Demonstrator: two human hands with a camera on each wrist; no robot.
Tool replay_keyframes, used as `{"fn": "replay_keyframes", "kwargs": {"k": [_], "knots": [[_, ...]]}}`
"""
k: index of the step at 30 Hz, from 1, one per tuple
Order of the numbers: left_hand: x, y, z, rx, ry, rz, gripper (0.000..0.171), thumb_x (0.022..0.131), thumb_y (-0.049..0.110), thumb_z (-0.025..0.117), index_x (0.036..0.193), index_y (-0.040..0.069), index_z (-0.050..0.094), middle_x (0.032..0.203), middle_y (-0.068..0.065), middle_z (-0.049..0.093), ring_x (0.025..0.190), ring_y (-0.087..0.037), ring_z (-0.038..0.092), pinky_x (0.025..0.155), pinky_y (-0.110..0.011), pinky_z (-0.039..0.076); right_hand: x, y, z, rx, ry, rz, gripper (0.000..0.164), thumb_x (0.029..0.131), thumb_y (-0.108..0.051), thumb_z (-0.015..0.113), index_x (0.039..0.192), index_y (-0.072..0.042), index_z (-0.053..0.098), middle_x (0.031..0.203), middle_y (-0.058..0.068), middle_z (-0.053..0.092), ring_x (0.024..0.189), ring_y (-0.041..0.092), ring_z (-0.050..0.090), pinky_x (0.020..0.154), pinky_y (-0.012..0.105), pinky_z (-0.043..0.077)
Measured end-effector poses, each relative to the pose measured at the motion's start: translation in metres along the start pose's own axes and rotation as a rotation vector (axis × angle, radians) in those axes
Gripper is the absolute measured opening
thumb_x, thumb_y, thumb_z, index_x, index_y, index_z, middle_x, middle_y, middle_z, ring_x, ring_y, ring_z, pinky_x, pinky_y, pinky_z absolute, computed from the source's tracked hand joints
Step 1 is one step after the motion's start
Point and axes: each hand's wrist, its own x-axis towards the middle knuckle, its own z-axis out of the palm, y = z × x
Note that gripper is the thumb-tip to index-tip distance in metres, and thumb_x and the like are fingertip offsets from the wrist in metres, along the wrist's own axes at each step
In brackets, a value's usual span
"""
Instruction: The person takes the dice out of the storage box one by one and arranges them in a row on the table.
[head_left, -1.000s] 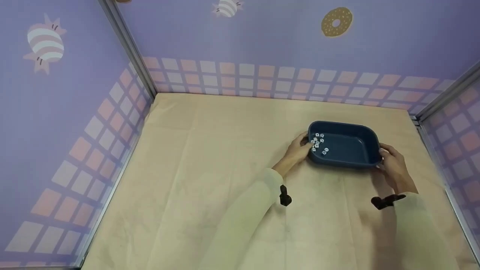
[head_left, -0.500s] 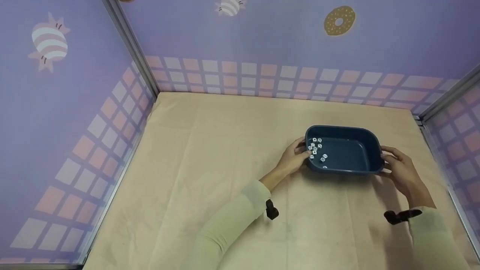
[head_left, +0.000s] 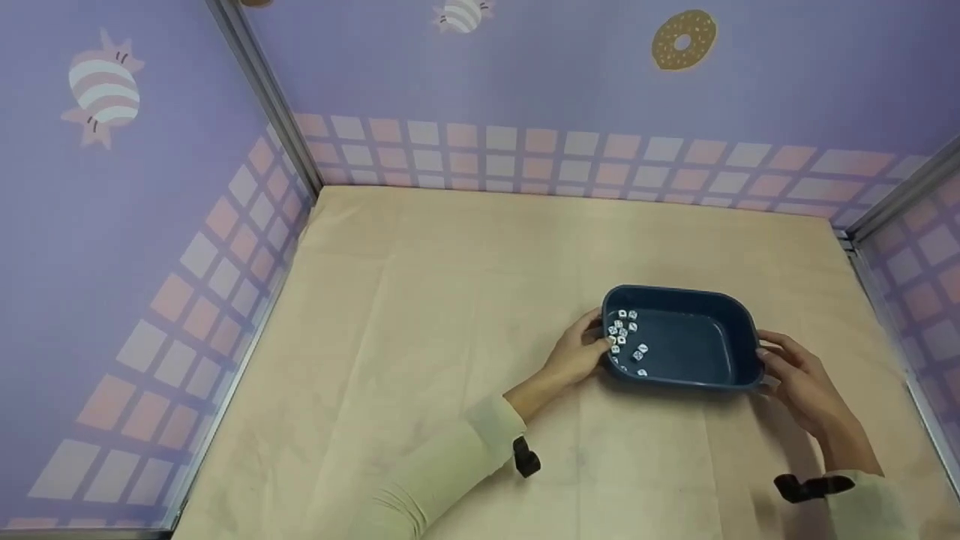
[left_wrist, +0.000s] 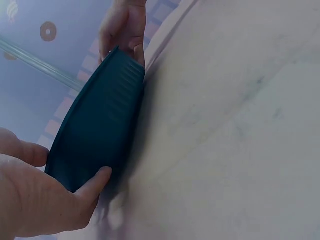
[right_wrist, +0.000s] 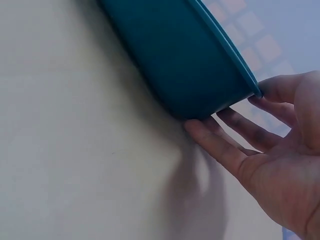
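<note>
A dark blue plastic tub (head_left: pixel 679 339) is at the right of the head view, held by both hands at its short ends. Several small white dice (head_left: pixel 622 330) lie bunched at its left end. My left hand (head_left: pixel 574 352) grips the left end, thumb over the rim. In the left wrist view, fingers (left_wrist: pixel 95 184) of that hand spread under the tub's side. My right hand (head_left: pixel 802 379) pinches the right end; its thumb is at the rim and its fingertips (right_wrist: pixel 195 127) support the lower edge. Whether the base touches the cloth, I cannot tell.
A creased beige cloth (head_left: pixel 450 300) covers the table. Purple printed panels (head_left: pixel 525 75) with tile and sweet patterns stand at the back and both sides, joined by metal corner posts (head_left: pixel 266 97). Dark bands (head_left: pixel 526 457) are worn at both wrists.
Both hands have brought the tub toward the person and slightly left. The dice stay at its left end, with a few more showing near the front wall. The grip looks the same.
</note>
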Motion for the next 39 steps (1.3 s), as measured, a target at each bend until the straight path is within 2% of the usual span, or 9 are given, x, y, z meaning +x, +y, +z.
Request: {"fn": "replay_keyframes", "kwargs": {"k": [5, 15, 20, 25, 32, 39], "knots": [[0.003, -0.007, -0.001, -0.014, 0.012, -0.01, 0.059, 0.106, 0.014, 0.061, 0.162, 0.021, 0.045, 0.153, -0.005, 0.055, 0.128, -0.02, 0.061, 0.091, -0.039, 0.062, 0.0, 0.004, 0.003, -0.031, 0.018, 0.018, 0.055, 0.112, -0.023, 0.057, 0.16, -0.006, 0.038, 0.14, 0.003, 0.052, 0.119, 0.009, 0.064, 0.086, 0.031, 0.062], [0.007, -0.008, -0.001, -0.017, 0.009, 0.01, 0.059, 0.106, 0.013, 0.061, 0.162, 0.019, 0.044, 0.153, -0.005, 0.055, 0.13, -0.02, 0.06, 0.091, -0.038, 0.062, 0.001, 0.002, 0.001, -0.031, 0.043, 0.036, 0.055, 0.112, -0.024, 0.057, 0.161, -0.008, 0.038, 0.141, 0.002, 0.049, 0.12, 0.007, 0.062, 0.09, 0.028, 0.061], [0.006, -0.01, 0.0, -0.012, 0.006, 0.018, 0.059, 0.107, 0.014, 0.06, 0.163, 0.021, 0.043, 0.154, -0.005, 0.054, 0.129, -0.018, 0.06, 0.089, -0.037, 0.062, 0.001, 0.005, 0.001, -0.011, 0.038, 0.016, 0.055, 0.112, -0.023, 0.057, 0.161, -0.007, 0.037, 0.141, 0.005, 0.048, 0.12, 0.007, 0.062, 0.09, 0.028, 0.061], [0.007, -0.012, 0.0, -0.023, -0.005, 0.037, 0.058, 0.107, 0.013, 0.06, 0.162, 0.021, 0.044, 0.149, -0.007, 0.056, 0.122, -0.017, 0.063, 0.087, -0.039, 0.063, 0.0, 0.008, 0.002, -0.017, 0.035, -0.015, 0.056, 0.112, -0.022, 0.057, 0.161, -0.004, 0.035, 0.142, 0.008, 0.047, 0.123, 0.006, 0.061, 0.093, 0.025, 0.059], [0.009, -0.013, 0.0, 0.032, 0.004, 0.063, 0.057, 0.107, 0.015, 0.061, 0.161, 0.021, 0.045, 0.148, -0.006, 0.057, 0.119, -0.015, 0.063, 0.084, -0.035, 0.063, 0.0, 0.011, 0.003, -0.023, 0.046, -0.043, 0.055, 0.112, -0.021, 0.057, 0.16, -0.004, 0.036, 0.143, 0.008, 0.049, 0.123, 0.008, 0.061, 0.093, 0.022, 0.057], [0.011, -0.012, 0.001, 0.045, 0.001, 0.05, 0.058, 0.106, 0.013, 0.061, 0.161, 0.019, 0.045, 0.152, -0.006, 0.055, 0.129, -0.017, 0.061, 0.096, -0.035, 0.059, 0.0, 0.012, 0.003, -0.059, 0.061, -0.042, 0.054, 0.112, -0.022, 0.056, 0.16, -0.003, 0.038, 0.141, 0.007, 0.051, 0.119, 0.007, 0.061, 0.089, 0.019, 0.056]]}}
